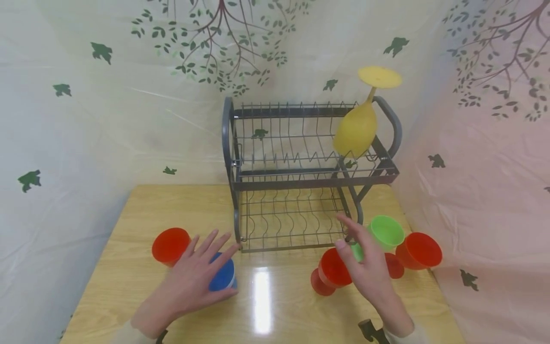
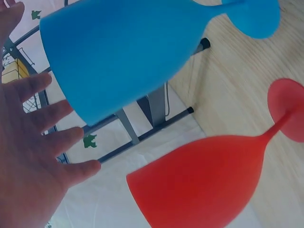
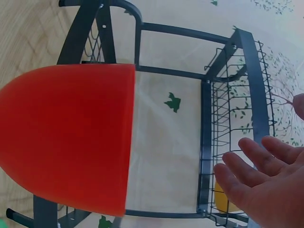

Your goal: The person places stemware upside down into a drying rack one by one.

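My left hand [image 1: 195,279], fingers spread, hovers over a blue plastic goblet [image 1: 225,275] and partly covers it. Just left of that goblet stands a red goblet [image 1: 169,243]. The left wrist view shows the fingertips close to the rim of the blue goblet [image 2: 128,52], holding nothing. On the right, my right hand [image 1: 370,265] is above another red goblet [image 1: 332,268], its fingers extended and holding nothing. In the right wrist view that red goblet [image 3: 71,137] is upright beside the palm. An upside-down yellow goblet [image 1: 355,130] sits in the upper tier of the dish rack [image 1: 315,183].
A green goblet [image 1: 386,232] and one more red goblet [image 1: 418,252] stand beyond my right hand, near the table's right edge. The rack's lower tier [image 1: 292,220] lies between the hands. A patterned sheet [image 1: 129,119] hangs behind the wooden table [image 1: 146,210].
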`<state>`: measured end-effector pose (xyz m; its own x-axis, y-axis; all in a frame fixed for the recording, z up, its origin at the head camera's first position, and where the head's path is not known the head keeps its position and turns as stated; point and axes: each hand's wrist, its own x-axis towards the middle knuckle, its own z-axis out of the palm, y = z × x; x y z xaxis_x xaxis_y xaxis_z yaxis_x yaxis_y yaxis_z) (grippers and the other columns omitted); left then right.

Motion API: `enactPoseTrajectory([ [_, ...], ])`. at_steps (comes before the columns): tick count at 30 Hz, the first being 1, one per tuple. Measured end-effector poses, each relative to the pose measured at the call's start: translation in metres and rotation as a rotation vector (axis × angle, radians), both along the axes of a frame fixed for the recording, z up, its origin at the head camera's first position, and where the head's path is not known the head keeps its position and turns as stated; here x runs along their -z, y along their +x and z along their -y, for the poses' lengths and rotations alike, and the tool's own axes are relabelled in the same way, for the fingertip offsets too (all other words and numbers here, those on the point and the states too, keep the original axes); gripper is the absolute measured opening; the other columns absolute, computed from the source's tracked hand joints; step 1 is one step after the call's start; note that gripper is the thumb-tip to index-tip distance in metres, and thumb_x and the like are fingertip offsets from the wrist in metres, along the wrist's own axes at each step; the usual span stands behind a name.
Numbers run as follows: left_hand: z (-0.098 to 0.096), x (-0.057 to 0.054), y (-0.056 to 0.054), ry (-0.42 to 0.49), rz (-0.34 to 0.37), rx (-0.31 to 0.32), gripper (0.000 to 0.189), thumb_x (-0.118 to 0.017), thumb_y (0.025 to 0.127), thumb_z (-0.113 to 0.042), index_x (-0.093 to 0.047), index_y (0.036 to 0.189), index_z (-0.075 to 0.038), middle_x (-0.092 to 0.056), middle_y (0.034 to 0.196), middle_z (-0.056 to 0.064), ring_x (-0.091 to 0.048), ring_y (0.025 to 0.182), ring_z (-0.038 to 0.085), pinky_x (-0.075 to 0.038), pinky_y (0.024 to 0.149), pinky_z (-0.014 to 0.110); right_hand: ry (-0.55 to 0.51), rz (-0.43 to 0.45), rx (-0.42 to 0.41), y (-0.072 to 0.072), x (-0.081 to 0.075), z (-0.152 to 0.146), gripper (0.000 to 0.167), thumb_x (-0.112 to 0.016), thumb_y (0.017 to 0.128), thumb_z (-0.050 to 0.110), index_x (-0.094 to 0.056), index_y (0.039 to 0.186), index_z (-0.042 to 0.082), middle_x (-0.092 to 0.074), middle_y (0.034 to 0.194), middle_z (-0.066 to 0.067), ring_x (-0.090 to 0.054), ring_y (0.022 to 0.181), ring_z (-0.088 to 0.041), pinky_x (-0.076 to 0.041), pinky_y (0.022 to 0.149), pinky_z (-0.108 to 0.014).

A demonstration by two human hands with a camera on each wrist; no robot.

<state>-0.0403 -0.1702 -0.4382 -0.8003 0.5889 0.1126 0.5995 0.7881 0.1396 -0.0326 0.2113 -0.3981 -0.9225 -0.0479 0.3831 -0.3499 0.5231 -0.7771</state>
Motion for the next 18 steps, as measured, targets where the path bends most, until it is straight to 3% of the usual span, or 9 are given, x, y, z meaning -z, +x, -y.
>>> enactPoseTrajectory([
  [8,0.008,-0.001,-0.002,-0.007,0.062,0.066,0.078,-0.069,0.088,-0.067,-0.054,0.152,-0.025,-0.044,0.162,0.007,-0.036,0.149,0.039,-0.034,0.114,0.068,0.026,0.036,0.021,-0.001,0.005,0.000,0.050,-0.065,0.100,0.010,-0.055,0.149,0.014,-0.057,0.151,-0.005,-0.057,0.132,-0.035,-0.040,0.105,-0.014],
  [18,0.014,-0.001,-0.003,-0.003,0.095,0.164,0.067,-0.071,0.092,-0.057,-0.055,0.150,-0.028,-0.047,0.159,0.005,-0.045,0.144,0.035,-0.047,0.108,0.058,0.030,0.073,0.030,-0.003,0.008,0.001,0.049,-0.064,0.102,0.015,-0.054,0.150,0.016,-0.056,0.152,-0.003,-0.058,0.131,-0.033,-0.046,0.101,-0.022],
])
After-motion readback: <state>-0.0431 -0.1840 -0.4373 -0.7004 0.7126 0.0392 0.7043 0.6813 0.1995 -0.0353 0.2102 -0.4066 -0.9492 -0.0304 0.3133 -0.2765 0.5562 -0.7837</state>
